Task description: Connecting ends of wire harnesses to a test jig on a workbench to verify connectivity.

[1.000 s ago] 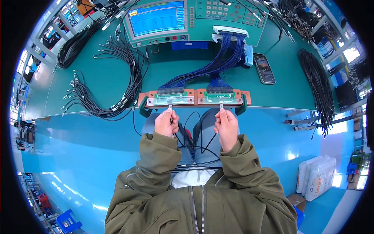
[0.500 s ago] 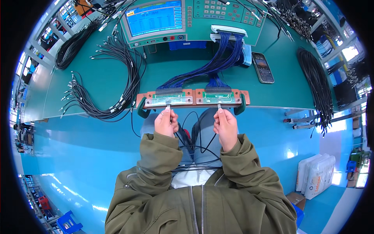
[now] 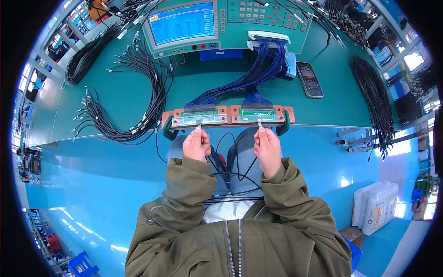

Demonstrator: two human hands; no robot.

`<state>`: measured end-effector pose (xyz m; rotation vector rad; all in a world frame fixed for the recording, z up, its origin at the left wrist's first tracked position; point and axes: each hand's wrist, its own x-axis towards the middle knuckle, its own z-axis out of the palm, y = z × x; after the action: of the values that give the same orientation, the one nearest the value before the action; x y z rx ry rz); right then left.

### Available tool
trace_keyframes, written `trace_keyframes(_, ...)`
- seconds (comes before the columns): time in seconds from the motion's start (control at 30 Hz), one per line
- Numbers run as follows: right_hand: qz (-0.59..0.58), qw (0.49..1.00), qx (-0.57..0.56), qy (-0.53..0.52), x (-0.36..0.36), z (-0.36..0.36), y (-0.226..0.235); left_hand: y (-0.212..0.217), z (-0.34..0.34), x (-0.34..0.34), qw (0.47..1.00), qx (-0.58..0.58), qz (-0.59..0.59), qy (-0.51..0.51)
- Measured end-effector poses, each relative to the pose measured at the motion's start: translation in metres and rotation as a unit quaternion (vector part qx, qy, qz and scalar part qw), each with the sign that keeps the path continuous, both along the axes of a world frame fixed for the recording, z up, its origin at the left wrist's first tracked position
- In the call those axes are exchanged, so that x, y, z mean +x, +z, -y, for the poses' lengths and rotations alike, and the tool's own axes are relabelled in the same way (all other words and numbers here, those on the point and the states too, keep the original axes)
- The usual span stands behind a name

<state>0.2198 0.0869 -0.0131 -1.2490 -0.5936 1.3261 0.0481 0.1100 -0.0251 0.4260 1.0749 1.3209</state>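
Observation:
Pinched between thumb and fingers of my left hand [image 3: 197, 145] is one cable connector [image 3: 199, 128], its metal tip at the front of the left green circuit board [image 3: 196, 118]. My right hand [image 3: 267, 150] grips a second cable connector [image 3: 260, 124] in the same way, at the right circuit board [image 3: 253, 112]. Whether the tips are fully seated I cannot tell. Both boards sit on an orange-brown test fixture [image 3: 229, 115] at the table's near edge. Black cable [image 3: 240, 177] runs from my hands down across my lap.
A green tester with a lit screen [image 3: 182, 25] stands at the back, joined to the fixture by blue wire bundles [image 3: 230, 84]. Black cables [image 3: 154, 87] lie on the left, another bundle [image 3: 374, 101] hangs over the right edge. A phone [image 3: 309, 80] lies right of the wires.
Both hands and the connectors stay in place at the fixture. The view has shifted very slightly.

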Motion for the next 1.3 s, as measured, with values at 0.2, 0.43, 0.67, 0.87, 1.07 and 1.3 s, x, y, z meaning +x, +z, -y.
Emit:
trace_keyframes(0.2,-0.045,0.999,0.009,-0.028,-0.006,-0.001,0.000,0.000,0.001,-0.001,1.000,-0.001,0.003,-0.003)
trace_keyframes(0.43,-0.022,0.999,0.027,0.025,0.008,-0.009,-0.001,-0.004,-0.005,-0.008,0.997,0.019,0.063,-0.048)
trace_keyframes(0.67,0.024,0.992,0.068,0.100,0.073,0.030,0.011,0.002,0.021,-0.079,0.991,0.019,-0.094,-0.091)
trace_keyframes(0.87,0.210,0.952,0.002,-0.223,0.273,0.163,0.016,-0.024,0.104,-0.284,0.951,0.009,-0.230,0.207)
trace_keyframes(1.07,0.245,0.930,-0.248,-0.114,0.393,0.263,-0.088,-0.150,0.180,-0.392,0.924,0.045,-0.354,0.136)
trace_keyframes(1.3,0.552,0.748,-0.367,0.045,0.316,0.190,-0.066,-0.156,0.119,-0.333,0.850,-0.091,-0.502,0.132)
